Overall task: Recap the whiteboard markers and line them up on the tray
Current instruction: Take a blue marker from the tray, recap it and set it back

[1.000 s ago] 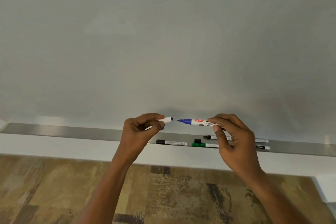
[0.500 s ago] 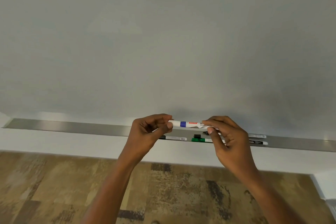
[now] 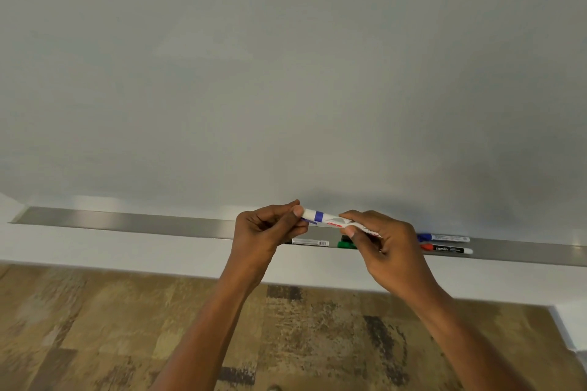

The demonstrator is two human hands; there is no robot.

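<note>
Holding one marker between both hands, just above the metal tray under the whiteboard. Left hand fingers are pinched around the capped end; thumb tip presses on the cap, right by the blue band. Right hand fingers are wrapped around the other end of the white barrel, red label showing between the two hands. Marker is tilted slightly, left end higher. Cap looks seated on the barrel, no gap visible.

On the tray, below and behind the hands: a white-barrelled marker with a barcode, its left end hidden by the left hand; a green marker, mostly hidden by the right hand. Right of the right hand: a blue-capped marker and, just in front of it, a red-capped marker with a black barrel, lying roughly parallel, close but apart. Left stretch of the tray is bare metal. Patchy brown floor below.
</note>
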